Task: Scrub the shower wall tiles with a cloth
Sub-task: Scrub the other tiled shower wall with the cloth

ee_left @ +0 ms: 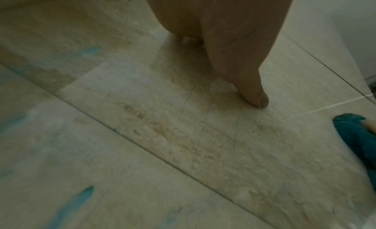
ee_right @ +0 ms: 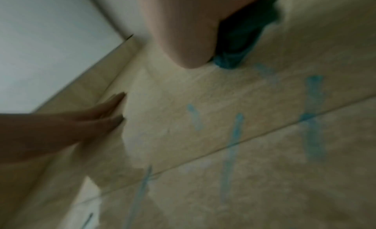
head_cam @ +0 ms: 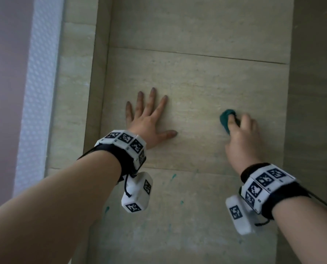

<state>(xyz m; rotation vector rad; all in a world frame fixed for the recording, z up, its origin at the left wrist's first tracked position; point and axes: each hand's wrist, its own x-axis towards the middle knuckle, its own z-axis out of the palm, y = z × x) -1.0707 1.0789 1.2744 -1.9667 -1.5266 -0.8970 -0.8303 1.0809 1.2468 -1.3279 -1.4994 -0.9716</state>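
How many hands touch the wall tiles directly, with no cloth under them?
1: the bare left hand lies flat, fingers spread, on the beige stone wall tile. The right hand holds a bunched teal cloth.

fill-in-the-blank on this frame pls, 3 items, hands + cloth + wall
1. The right hand grips a bunched ____ cloth against the beige stone-look wall tile.
2. The left hand lies ____ on the same tile, fingers spread, holding nothing.
3. The blue-green streaks run across the grout line ____ the cloth.

Missing words: teal; flat; below
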